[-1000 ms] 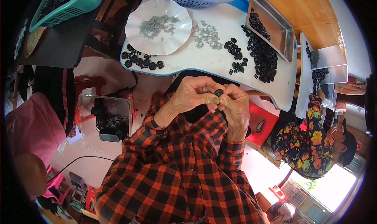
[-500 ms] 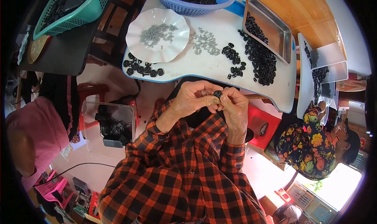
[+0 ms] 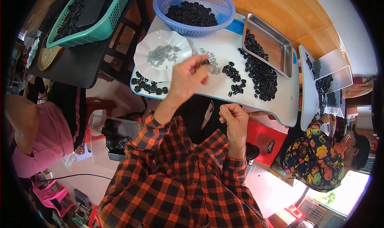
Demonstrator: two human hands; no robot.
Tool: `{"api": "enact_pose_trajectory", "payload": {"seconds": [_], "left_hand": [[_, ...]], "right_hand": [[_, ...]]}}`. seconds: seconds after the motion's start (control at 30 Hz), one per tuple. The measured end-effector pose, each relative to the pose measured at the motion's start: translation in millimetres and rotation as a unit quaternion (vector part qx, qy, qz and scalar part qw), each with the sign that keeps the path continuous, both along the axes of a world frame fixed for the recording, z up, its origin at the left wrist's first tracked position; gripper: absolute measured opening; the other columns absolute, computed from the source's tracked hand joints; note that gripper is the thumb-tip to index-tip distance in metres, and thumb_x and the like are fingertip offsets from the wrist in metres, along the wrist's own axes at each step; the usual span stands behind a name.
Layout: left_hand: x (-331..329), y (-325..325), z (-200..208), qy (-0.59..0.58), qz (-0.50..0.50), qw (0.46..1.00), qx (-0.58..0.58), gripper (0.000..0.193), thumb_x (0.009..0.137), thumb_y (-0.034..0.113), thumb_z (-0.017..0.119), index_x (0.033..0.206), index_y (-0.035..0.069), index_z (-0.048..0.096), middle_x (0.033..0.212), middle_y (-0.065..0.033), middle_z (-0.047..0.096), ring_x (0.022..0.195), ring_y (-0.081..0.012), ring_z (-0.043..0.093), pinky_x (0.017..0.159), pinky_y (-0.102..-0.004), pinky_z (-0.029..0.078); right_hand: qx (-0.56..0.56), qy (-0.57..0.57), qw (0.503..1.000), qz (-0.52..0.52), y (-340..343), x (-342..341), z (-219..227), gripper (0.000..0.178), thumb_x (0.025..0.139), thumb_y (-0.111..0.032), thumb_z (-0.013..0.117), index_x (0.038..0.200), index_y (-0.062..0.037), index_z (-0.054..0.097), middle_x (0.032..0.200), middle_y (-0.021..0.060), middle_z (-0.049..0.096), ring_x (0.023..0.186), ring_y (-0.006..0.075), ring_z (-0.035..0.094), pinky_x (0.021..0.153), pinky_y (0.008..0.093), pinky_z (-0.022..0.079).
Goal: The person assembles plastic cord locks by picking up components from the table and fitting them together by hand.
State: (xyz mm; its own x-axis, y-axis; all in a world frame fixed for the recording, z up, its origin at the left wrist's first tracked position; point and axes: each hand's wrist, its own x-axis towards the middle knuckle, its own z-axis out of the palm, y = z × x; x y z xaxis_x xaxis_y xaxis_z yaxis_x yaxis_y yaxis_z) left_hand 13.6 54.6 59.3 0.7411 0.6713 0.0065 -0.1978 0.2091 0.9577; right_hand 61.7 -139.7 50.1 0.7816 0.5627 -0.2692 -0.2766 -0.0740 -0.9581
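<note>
My left hand [image 3: 187,79] reaches over the near edge of the white table, partly blurred. At its fingertips is a small black plastic part [image 3: 205,62], beside the scattered small grey pieces [image 3: 214,70]. Lower and to the right, in front of the table edge, my right hand [image 3: 234,118] is closed, thumb pressed to forefinger; whatever it may pinch is hidden. More grey pieces [image 3: 162,55] lie on a white scalloped plate [image 3: 145,68]. Black parts [image 3: 149,86] sit between that plate and the table edge, with another small group [image 3: 234,74] right of the grey pieces.
A blue basket [image 3: 192,30] of black parts stands at the back. A steel tray [image 3: 276,48] tilts over a large black pile [image 3: 262,78] on the white table [image 3: 192,91]. At far left is a green basket [image 3: 94,36]; one person [image 3: 316,156] works at right, another [image 3: 44,136] at left.
My hands have parted. The left has moved up over the table with the black part, while the right stays near the lap. The view has shifted, showing more of the blue basket.
</note>
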Motion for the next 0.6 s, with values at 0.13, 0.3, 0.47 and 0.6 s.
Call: {"api": "enact_pose_trajectory", "payload": {"seconds": [0.13, 0.3, 0.47, 0.6], "left_hand": [[31.4, 45.0, 32.0, 0.032, 0.064, 0.992, 0.101, 0.036, 0.083, 0.009, 0.063, 0.114, -0.007, 0.056, 0.072, -0.0072, 0.064, 0.060, -0.0101, 0.061, 0.053, -0.0217, 0.049], [67.8, 82.0, 32.8, 0.012, 0.119, 0.976, 0.181, 0.041, 0.082, 0.011, 0.063, 0.116, -0.009, 0.054, 0.073, -0.0111, 0.065, 0.058, -0.0108, 0.060, 0.050, -0.0244, 0.049], [44.4, 52.6, 14.0, 0.011, 0.162, 0.964, 0.210, 0.030, 0.084, 0.010, 0.061, 0.109, -0.007, 0.059, 0.069, -0.0075, 0.063, 0.056, -0.0091, 0.059, 0.051, -0.0231, 0.048], [14.6, 6.8, -6.5, 0.062, 0.069, 0.982, 0.167, 0.027, 0.086, 0.009, 0.062, 0.108, -0.006, 0.060, 0.071, -0.0041, 0.061, 0.060, -0.0068, 0.057, 0.054, -0.0206, 0.049]], "right_hand": [[-0.010, -0.039, 0.999, -0.004, -3.9, 2.1, -3.5, 0.011, 0.085, -0.012, 0.066, 0.085, -0.0007, 0.063, 0.070, 0.0015, 0.060, 0.058, 0.0064, 0.052, 0.055, 0.0180, 0.042], [-0.051, -0.076, 0.995, -0.043, -6.3, 6.4, -1.5, 0.013, 0.084, -0.012, 0.066, 0.088, 0.0000, 0.064, 0.073, 0.0012, 0.061, 0.061, 0.0064, 0.054, 0.057, 0.0191, 0.044], [-0.111, -0.164, 0.975, -0.100, -8.8, 21.4, -15.4, 0.015, 0.084, -0.008, 0.062, 0.096, 0.0019, 0.063, 0.085, 0.0055, 0.063, 0.068, 0.0120, 0.058, 0.063, 0.0235, 0.046], [-0.237, -0.400, 0.883, -0.070, -7.1, 39.1, -14.1, 0.034, 0.079, 0.001, 0.059, 0.112, 0.0021, 0.056, 0.113, 0.0165, 0.053, 0.092, 0.0267, 0.056, 0.076, 0.0335, 0.047]]}}
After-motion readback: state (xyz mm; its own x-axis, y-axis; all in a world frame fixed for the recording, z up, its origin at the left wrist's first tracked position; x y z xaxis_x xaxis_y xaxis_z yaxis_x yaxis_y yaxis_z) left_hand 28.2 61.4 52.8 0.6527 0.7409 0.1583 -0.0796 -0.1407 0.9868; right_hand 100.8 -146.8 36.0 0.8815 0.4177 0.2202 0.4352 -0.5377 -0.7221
